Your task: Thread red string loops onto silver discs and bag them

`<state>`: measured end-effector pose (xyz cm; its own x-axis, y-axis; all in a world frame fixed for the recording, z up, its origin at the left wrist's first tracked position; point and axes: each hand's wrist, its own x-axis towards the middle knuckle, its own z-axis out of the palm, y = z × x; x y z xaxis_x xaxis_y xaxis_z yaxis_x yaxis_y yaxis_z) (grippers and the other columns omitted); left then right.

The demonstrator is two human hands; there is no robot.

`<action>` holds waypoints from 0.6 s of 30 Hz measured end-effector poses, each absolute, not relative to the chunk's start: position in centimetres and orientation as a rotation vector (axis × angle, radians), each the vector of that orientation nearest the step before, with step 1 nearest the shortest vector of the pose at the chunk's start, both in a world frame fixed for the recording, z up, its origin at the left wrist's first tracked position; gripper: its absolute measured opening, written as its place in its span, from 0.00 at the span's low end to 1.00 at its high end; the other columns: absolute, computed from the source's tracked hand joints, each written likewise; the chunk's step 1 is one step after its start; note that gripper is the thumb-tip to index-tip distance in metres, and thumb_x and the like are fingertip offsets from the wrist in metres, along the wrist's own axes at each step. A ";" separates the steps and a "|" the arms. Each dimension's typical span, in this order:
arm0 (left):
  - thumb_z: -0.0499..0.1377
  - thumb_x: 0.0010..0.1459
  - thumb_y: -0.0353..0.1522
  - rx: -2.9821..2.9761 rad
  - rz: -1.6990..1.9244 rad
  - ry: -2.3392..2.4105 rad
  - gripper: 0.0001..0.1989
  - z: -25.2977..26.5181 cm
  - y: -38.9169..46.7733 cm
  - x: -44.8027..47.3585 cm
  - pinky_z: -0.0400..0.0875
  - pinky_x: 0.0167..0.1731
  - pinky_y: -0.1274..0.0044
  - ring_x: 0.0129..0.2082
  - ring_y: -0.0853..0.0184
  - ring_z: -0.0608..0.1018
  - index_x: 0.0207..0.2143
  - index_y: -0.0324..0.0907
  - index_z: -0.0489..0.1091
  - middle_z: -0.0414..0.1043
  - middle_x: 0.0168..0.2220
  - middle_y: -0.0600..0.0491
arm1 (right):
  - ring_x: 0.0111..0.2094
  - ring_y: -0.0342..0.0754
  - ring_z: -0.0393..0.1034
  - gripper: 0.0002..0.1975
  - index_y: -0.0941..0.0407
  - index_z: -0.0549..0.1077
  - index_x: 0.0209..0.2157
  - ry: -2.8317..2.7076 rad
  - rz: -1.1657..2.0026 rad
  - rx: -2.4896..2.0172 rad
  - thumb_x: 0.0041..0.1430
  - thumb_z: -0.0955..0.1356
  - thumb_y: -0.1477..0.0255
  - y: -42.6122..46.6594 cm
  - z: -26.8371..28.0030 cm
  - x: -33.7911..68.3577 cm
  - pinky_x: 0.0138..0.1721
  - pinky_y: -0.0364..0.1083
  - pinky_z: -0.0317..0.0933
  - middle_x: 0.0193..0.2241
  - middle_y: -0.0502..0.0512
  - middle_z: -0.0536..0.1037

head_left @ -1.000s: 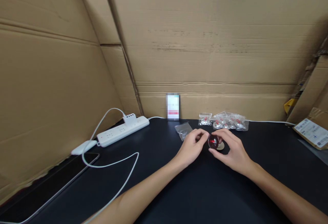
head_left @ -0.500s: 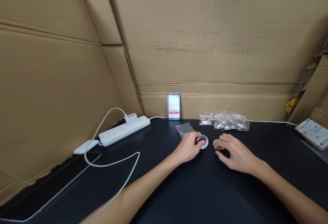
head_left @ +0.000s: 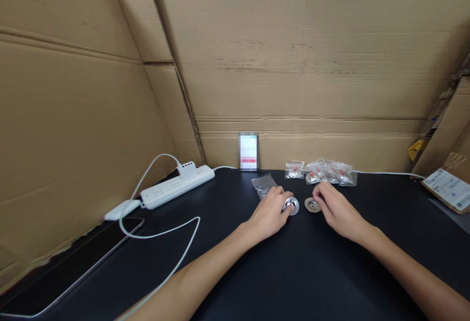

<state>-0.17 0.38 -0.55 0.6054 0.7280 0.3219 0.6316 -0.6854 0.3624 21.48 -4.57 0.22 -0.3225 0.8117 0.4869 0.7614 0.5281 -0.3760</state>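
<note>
Two hands (head_left: 269, 214) at metal discs (head_left: 310, 206)

The left forearm (head_left: 213, 267), toward seven o'clock, is bare and tapers to a bare left hand (head_left: 267, 216). The right forearm (head_left: 407, 264), toward four o'clock, and right hand (head_left: 338, 212) are bare too.

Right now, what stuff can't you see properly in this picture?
In the head view:
Shiny round silver metal disc: middle partly covered by the left hand.
Duller round metal disc: right edge hidden by the right hand.
Clear flat plastic bag: partly behind the left hand.
Upright rectangular screen: contents blurred into blocks.
White rectangular paper label: print too small.
Flat dark slab: cut off by the picture's left edge.
</note>
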 end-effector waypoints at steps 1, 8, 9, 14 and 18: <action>0.53 0.63 0.33 2.630 0.663 1.135 0.15 -0.6 0.3 -0.2 0.67 0.46 0.66 0.44 0.57 0.71 0.49 0.39 0.71 0.69 0.41 0.46 | 0.36 0.49 0.64 0.07 0.54 0.62 0.35 -2.119 0.085 -1.302 0.66 0.58 0.78 -4.4 0.0 21.6 0.39 0.49 0.61 0.35 0.55 0.67; 0.51 0.65 0.35 2.738 0.815 1.154 0.17 -0.4 -0.5 0.5 0.66 0.49 0.64 0.46 0.57 0.68 0.50 0.37 0.69 0.67 0.43 0.45 | 0.38 0.52 0.64 0.10 0.54 0.62 0.31 -2.202 0.025 -1.439 0.67 0.56 0.77 -3.6 -2.1 21.7 0.41 0.51 0.62 0.35 0.57 0.66; 0.51 0.64 0.36 2.760 0.838 1.148 0.16 -0.4 -0.6 0.5 0.66 0.49 0.64 0.47 0.57 0.68 0.49 0.38 0.70 0.67 0.44 0.45 | 0.37 0.51 0.64 0.10 0.54 0.62 0.31 -2.209 0.040 -1.441 0.67 0.56 0.77 -3.6 -2.2 21.6 0.41 0.51 0.63 0.35 0.57 0.66; 0.54 0.63 0.38 2.848 0.801 1.042 0.16 -0.4 -1.3 0.9 0.63 0.54 0.59 0.56 0.52 0.62 0.47 0.39 0.71 0.64 0.53 0.42 | 0.36 0.49 0.65 0.07 0.55 0.62 0.35 -2.212 0.144 -1.365 0.65 0.57 0.79 -4.2 -1.9 20.5 0.39 0.48 0.64 0.37 0.56 0.66; 0.56 0.62 0.37 2.819 0.768 0.921 0.11 -0.4 -1.6 1.1 0.61 0.56 0.61 0.59 0.52 0.60 0.41 0.39 0.72 0.66 0.52 0.43 | 0.35 0.48 0.65 0.07 0.54 0.61 0.35 -2.241 0.198 -1.259 0.65 0.57 0.80 -4.9 -1.4 19.8 0.38 0.47 0.63 0.36 0.55 0.66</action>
